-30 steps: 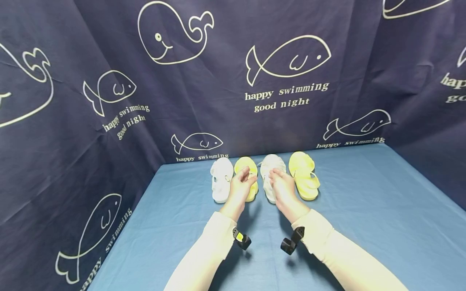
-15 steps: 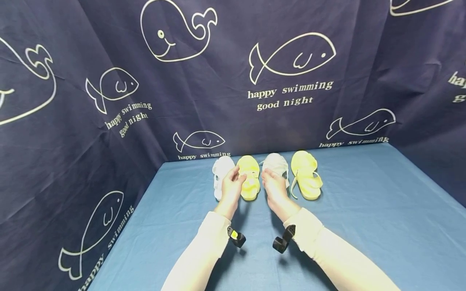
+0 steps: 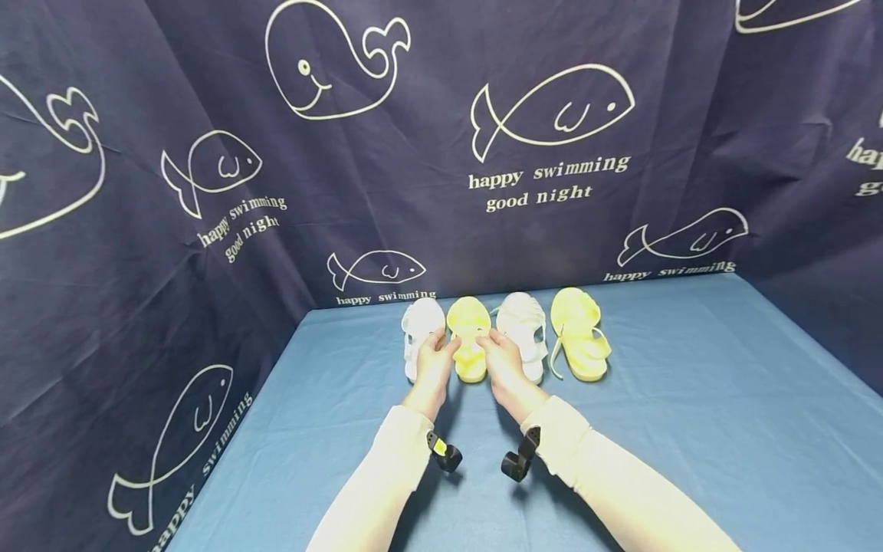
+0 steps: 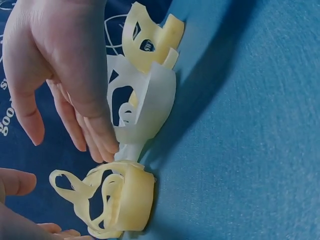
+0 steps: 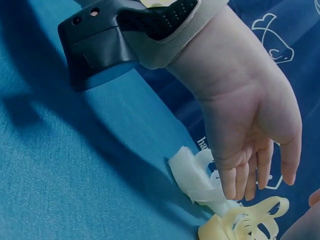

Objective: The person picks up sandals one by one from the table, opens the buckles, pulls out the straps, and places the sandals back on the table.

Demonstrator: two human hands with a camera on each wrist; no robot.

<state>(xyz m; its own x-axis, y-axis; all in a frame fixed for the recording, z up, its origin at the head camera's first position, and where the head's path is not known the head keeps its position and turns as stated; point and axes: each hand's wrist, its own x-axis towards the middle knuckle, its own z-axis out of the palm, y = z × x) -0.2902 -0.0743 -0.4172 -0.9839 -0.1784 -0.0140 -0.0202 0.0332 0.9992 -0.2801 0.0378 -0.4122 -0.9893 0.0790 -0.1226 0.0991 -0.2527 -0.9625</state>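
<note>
Looks like a makeshift recording booth, not a lived-in room. Navy whale-print curtain [image 3: 207, 192] reading "happy swimming good night" hangs on three sides, closing in just beyond the hands. Blue cloth-covered table [image 3: 690, 429] sits under them, and black wrist-mounted cameras [image 3: 517, 460] are strapped just behind the person's hands.

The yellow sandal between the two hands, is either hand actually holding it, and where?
Nothing is gripped. Both the left hand and right hand have straight fingers at the sides of the yellow sandal; contact cannot be told.

Cream long sleeves [image 3: 386, 475]; black wrist cameras [image 3: 519, 462]; bare hands [image 3: 433, 360].
</note>
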